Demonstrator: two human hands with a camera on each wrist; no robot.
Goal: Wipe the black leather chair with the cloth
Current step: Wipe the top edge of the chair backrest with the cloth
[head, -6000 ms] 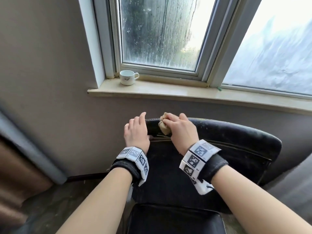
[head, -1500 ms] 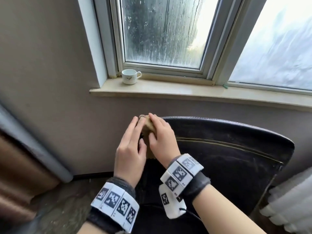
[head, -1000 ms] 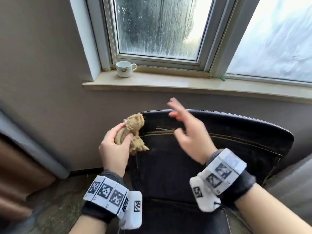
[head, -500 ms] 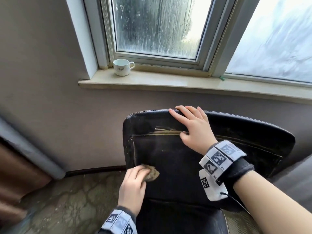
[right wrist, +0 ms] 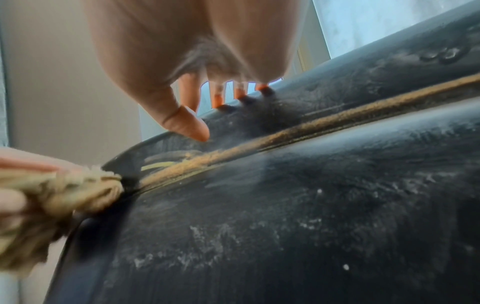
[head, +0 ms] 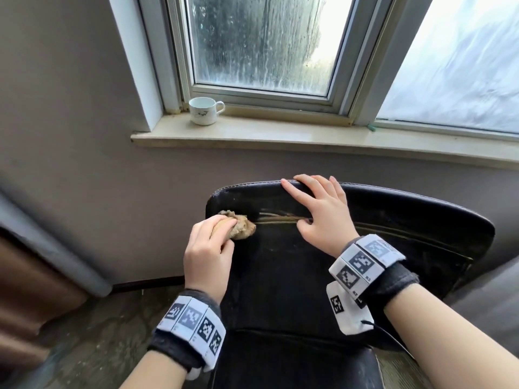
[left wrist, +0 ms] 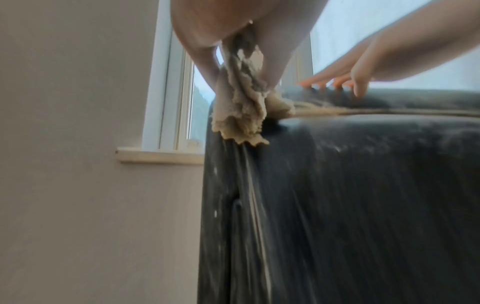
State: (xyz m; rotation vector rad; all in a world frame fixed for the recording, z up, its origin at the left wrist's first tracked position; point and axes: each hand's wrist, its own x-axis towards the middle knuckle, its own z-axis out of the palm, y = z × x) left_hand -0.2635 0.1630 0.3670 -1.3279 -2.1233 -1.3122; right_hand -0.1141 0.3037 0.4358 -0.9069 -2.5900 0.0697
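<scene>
The black leather chair (head: 295, 276) faces me with its backrest toward the window. My left hand (head: 209, 242) grips a crumpled tan cloth (head: 241, 227) and presses it against the upper left corner of the backrest, beside a dusty seam. In the left wrist view the cloth (left wrist: 242, 107) hangs bunched between my fingers at the chair's edge (left wrist: 215, 185). My right hand (head: 320, 211) lies flat with straight fingers over the top rim of the backrest. The right wrist view shows its fingertips (right wrist: 217, 98) on the rim, the dusty leather (right wrist: 285, 226) and the cloth (right wrist: 52, 197) at left.
A white cup (head: 203, 110) stands on the window sill (head: 309, 136) behind the chair. A grey wall (head: 70, 122) runs close behind and to the left. A curtain (head: 42, 262) hangs at the left over a mottled floor (head: 98, 332).
My left hand has carried the cloth from the lower left of the backrest up to its upper left corner. The right hand has stayed on the top rim.
</scene>
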